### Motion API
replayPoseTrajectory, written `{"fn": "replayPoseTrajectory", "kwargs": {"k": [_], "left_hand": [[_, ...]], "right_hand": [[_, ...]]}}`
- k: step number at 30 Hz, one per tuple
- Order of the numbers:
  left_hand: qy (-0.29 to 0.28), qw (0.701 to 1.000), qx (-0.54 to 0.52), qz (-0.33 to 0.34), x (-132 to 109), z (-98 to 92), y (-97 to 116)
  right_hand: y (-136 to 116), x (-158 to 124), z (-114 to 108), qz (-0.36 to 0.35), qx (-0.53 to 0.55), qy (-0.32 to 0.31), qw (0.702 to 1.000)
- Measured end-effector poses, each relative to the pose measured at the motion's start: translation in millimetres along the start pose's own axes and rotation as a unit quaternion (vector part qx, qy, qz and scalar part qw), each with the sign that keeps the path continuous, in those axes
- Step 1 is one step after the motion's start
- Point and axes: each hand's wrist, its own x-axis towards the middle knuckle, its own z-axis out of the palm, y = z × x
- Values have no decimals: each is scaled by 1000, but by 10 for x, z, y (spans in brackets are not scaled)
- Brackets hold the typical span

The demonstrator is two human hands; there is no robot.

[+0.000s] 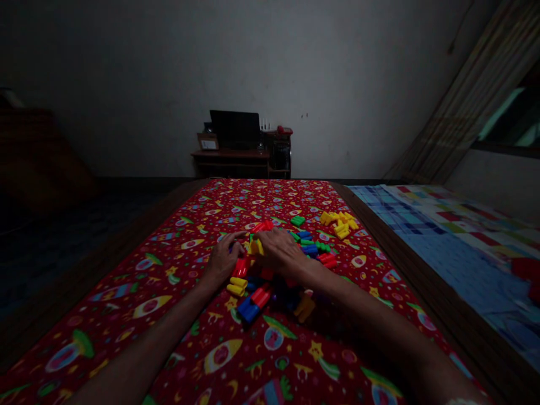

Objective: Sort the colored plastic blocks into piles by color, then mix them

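My left hand (225, 257) is at the left edge of a pile of plastic building blocks. Its forefinger and thumb are apart, with nothing visible between them. Just beside it lies a red block (241, 266). My right hand (279, 248) reaches over the pile, its fingers bent down on a yellow block (255, 247); the hand partly hides the grip. Beyond the fingers is another red block (264, 225). Nearer to me are a yellow block (237, 286), a blue block (248, 309) and a red block (261, 295). My right forearm shades and covers part of the pile.
Several yellow blocks (338, 220) are grouped at the far right, near a green block (297, 221). Blue, green and red blocks lie right of my hand. A red patterned cloth (223, 351) covers the surface. Beyond stands a desk (230, 153) with a dark screen (235, 129).
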Motion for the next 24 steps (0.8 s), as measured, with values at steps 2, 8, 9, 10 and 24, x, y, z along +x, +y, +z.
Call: {"fn": "replayPoseTrajectory", "kwargs": {"k": [2, 8, 9, 10, 24], "left_hand": [[1, 1000, 3, -1, -9, -3, 2], [5, 1000, 12, 8, -1, -9, 1], [4, 1000, 11, 8, 2, -9, -1], [4, 1000, 10, 6, 4, -9, -2], [-5, 992, -120, -41, -17, -26, 47]], "right_hand": [[198, 5, -200, 40, -34, 21, 998], [972, -223, -751, 311, -157, -37, 937], [1078, -288, -792, 347, -165, -53, 922], [1164, -345, -820, 374, -169, -61, 910], [-520, -90, -56, -91, 109, -118, 983]]}}
